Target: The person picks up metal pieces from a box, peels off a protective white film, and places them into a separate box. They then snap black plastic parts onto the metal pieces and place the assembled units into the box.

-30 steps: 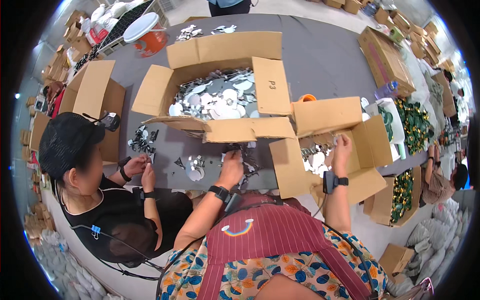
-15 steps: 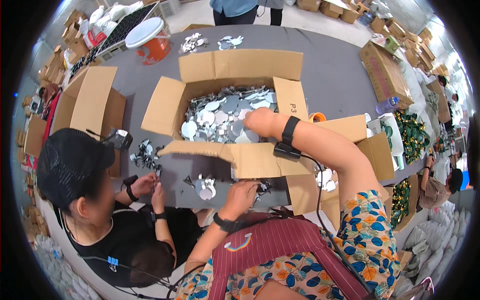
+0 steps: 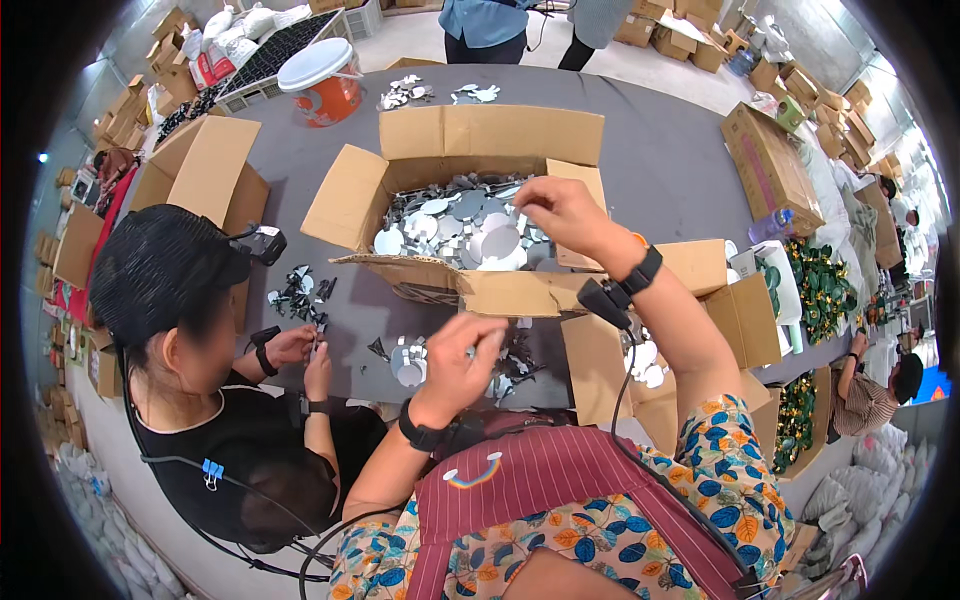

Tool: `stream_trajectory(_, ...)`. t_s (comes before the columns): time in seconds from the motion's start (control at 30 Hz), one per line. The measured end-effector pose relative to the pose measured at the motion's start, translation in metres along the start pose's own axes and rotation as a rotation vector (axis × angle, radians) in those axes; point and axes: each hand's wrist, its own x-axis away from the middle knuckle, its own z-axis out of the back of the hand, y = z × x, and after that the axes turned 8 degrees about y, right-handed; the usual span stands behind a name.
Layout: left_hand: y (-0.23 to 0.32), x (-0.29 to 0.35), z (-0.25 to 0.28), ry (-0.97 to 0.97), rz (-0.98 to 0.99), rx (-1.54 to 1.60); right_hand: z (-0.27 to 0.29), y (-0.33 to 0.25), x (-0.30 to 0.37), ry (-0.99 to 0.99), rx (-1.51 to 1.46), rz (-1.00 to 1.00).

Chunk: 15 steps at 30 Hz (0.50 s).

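My right hand (image 3: 565,215) hovers over the right side of an open cardboard box (image 3: 490,130). Its fingers are curled into a pinch; anything between them is too small or hidden to make out. Inside the box lies a heap of silvery-grey flat discs and small pieces (image 3: 470,225). My left hand (image 3: 460,362) is raised above the near table edge, blurred, with its fingers partly bent. Beside it are a small pile of silvery discs (image 3: 408,365) and several dark, spiky pieces (image 3: 515,365).
At my left a co-worker in a black cap (image 3: 160,270) handles something small near dark pieces (image 3: 298,293). An orange bucket (image 3: 330,100) stands far left. Another open carton (image 3: 740,310) is beside my right arm. A tall carton (image 3: 770,165) stands far right.
My right hand has risen out of the box's heap and moved right and away. My left hand has lifted off the table beside the dark pieces.
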Motion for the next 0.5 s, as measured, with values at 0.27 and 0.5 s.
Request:
stream_trajectory(0.27,0.030,-0.050,-0.022,0.144,0.007,-0.007,0.029,-0.056,0.056,0.114,-0.622,-0.166)
stream_trajectory(0.5,0.038,-0.048,-0.046,-0.009,0.434,0.685,0.031,-0.064,0.086,0.132,-0.756,-0.074)
